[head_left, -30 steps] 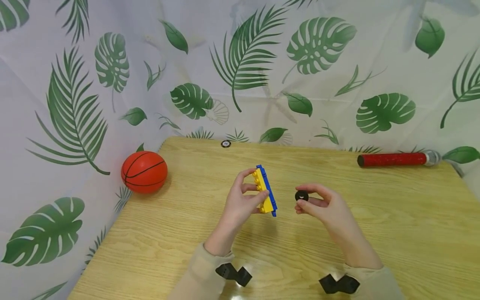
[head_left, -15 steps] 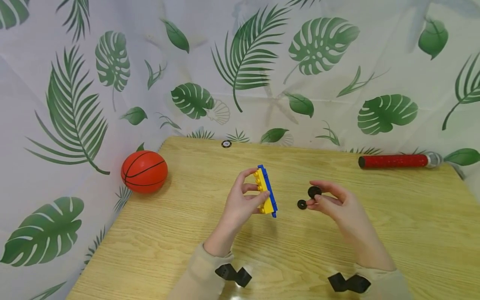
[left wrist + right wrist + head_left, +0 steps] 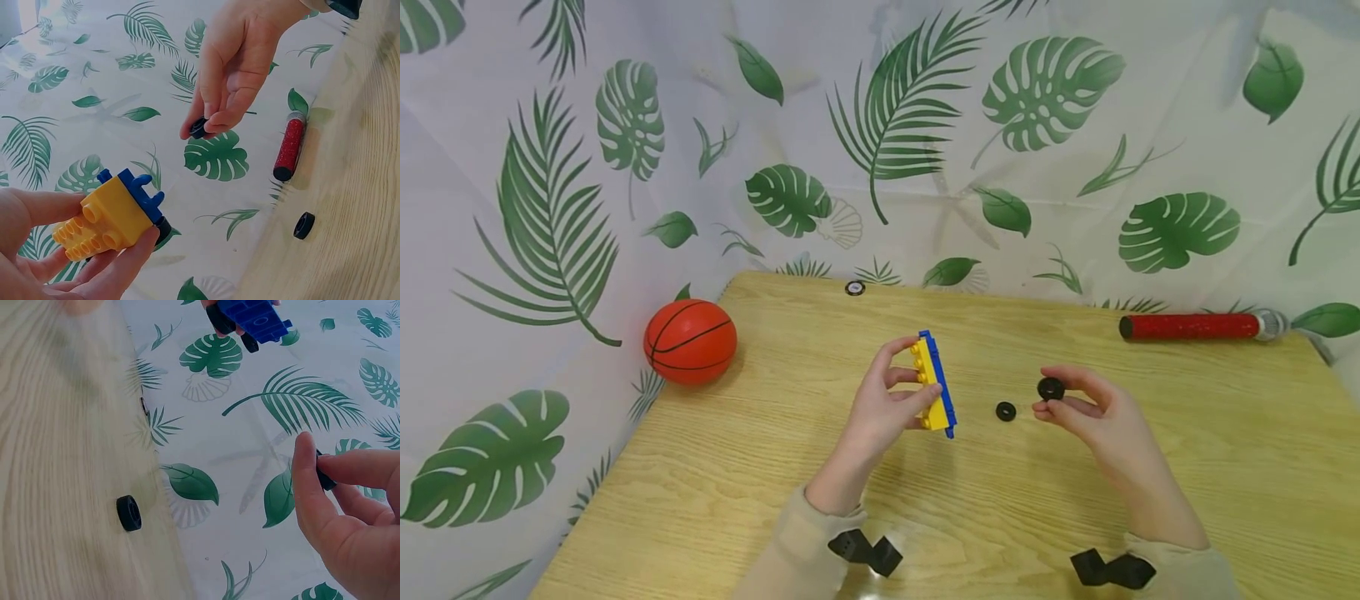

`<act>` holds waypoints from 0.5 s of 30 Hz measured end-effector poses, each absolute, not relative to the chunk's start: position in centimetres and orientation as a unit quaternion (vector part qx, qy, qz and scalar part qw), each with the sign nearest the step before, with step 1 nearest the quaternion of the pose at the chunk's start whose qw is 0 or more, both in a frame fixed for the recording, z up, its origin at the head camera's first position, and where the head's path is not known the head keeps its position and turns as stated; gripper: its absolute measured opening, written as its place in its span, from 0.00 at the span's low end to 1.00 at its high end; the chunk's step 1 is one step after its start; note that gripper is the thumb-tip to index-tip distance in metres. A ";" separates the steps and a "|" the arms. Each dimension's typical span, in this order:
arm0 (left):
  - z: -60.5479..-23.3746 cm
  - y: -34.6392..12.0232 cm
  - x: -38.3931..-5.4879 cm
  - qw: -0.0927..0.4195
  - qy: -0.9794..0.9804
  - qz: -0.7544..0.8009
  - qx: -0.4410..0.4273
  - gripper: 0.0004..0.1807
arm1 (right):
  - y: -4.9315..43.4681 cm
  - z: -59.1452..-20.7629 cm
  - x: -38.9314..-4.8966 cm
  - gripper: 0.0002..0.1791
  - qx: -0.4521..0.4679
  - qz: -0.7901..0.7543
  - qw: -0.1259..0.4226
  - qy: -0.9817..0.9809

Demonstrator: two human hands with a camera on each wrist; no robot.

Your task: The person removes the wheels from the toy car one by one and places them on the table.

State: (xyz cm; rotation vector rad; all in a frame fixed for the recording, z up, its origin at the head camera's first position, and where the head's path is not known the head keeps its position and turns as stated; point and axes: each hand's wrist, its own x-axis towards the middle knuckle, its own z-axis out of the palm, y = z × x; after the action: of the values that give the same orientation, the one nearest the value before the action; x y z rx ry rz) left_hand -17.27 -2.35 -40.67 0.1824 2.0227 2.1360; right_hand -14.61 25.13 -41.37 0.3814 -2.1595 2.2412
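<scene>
My left hand point(image 3: 880, 408) grips a toy car point(image 3: 936, 407) of yellow studded block on a blue base, tilted with the studs toward the palm. Black wheels point(image 3: 221, 319) show along one side of the blue base in the right wrist view. To the right, my right hand point(image 3: 1101, 417) pinches a loose black toy wheel point(image 3: 1050, 388) between thumb and fingers; the left wrist view also shows this wheel point(image 3: 198, 128) at the fingertips. A second black toy wheel point(image 3: 1006, 411) lies on the table between the two hands.
An orange ball with basketball lines point(image 3: 690, 342) sits at the table's left edge. At the back right lies a red, silver-ended cylinder point(image 3: 1195, 327). A small round black-and-white disc point(image 3: 855, 287) is at the back edge of the wooden table point(image 3: 700, 467), before a leaf-print cloth point(image 3: 917, 233).
My right hand has moved right with one wheel, away from the toy car. The other wheel, not distinct a second ago, now lies apart on the table. The left hand barely moved.
</scene>
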 end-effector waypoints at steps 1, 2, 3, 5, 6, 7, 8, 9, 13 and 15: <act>-40.7 -2.3 -17.3 0.098 0.683 0.722 0.061 0.34 | 25.3 -41.5 -14.7 0.19 0.114 0.712 0.001 -0.693; -40.7 -2.3 -17.3 0.100 0.683 0.721 0.060 0.34 | 25.4 -41.6 -14.7 0.19 0.105 0.710 0.000 -0.697; -40.7 -2.3 -17.3 0.100 0.683 0.721 0.059 0.34 | 25.6 -41.8 -14.7 0.19 0.096 0.707 -0.002 -0.701; -40.8 -2.3 -17.3 0.101 0.685 0.720 0.058 0.34 | 25.9 -41.9 -14.8 0.19 0.080 0.701 -0.005 -0.709; -40.8 -2.3 -17.3 0.100 0.685 0.719 0.058 0.34 | 26.1 -42.0 -14.8 0.19 0.072 0.700 -0.006 -0.710; -40.8 -2.4 -17.3 0.100 0.686 0.719 0.058 0.34 | 26.2 -42.1 -14.9 0.19 0.066 0.699 -0.006 -0.712; -40.8 -2.4 -17.3 0.100 0.685 0.719 0.059 0.34 | 26.4 -42.2 -14.9 0.19 0.061 0.700 -0.005 -0.711; -40.9 -2.4 -17.3 0.099 0.685 0.720 0.060 0.34 | 26.5 -42.3 -15.0 0.18 0.056 0.702 -0.003 -0.710; -40.8 -2.4 -17.3 0.101 0.683 0.720 0.062 0.34 | 27.0 -42.8 -15.3 0.18 0.047 0.711 0.003 -0.702; -40.8 -2.4 -17.3 0.101 0.684 0.720 0.064 0.34 | 27.3 -43.0 -15.6 0.18 0.045 0.712 0.004 -0.701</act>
State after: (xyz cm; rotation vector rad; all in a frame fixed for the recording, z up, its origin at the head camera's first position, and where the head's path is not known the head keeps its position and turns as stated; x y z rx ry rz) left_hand -17.33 -2.36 -40.80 0.1904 2.0214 2.1263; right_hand -15.56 27.29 -43.02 0.1398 -2.1958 2.2319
